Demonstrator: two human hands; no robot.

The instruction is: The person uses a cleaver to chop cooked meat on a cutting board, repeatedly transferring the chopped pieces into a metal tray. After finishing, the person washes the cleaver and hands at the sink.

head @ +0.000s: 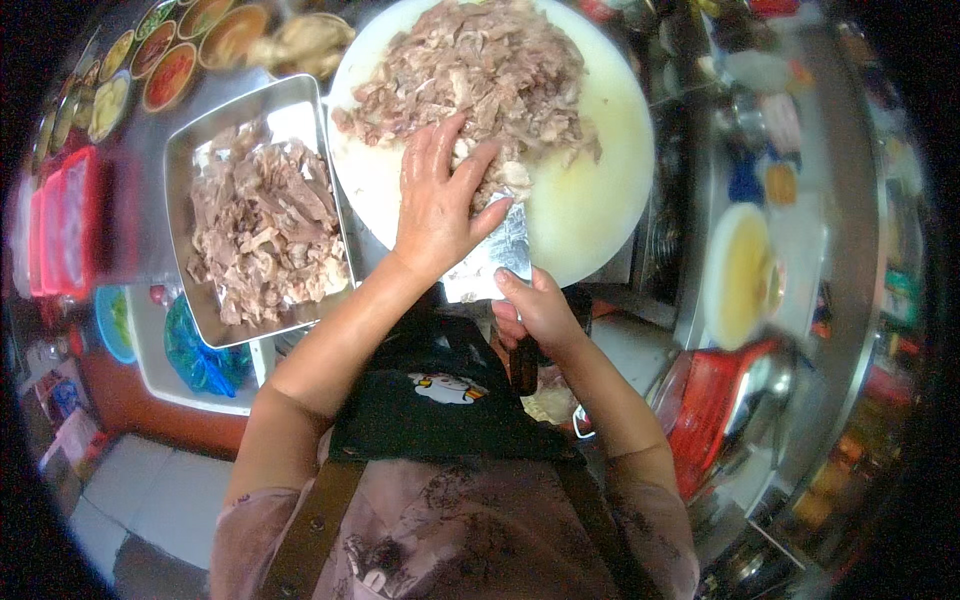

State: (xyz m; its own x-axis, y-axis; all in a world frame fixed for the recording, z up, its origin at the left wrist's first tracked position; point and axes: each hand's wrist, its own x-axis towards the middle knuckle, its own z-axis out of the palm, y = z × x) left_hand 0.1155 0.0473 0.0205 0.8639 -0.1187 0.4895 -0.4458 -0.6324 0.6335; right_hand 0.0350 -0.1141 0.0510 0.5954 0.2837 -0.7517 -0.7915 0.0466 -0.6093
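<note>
A heap of chopped cooked meat covers the far part of a round white cutting board. My left hand lies at the near edge of the heap, fingers spread over some pieces, its thumb by the tip of the blade. My right hand grips the dark handle of a cleaver, whose broad metal blade is at the board's near edge, beside a few pale pieces. Left of the board, a rectangular steel tray holds more cut meat.
Bowls of red sauce and other condiments stand at the back left, near a blurred pale lump of food. Pink plastic containers are at far left. Below the tray sits a white bin with a blue-green plastic bag. Right is a red basket.
</note>
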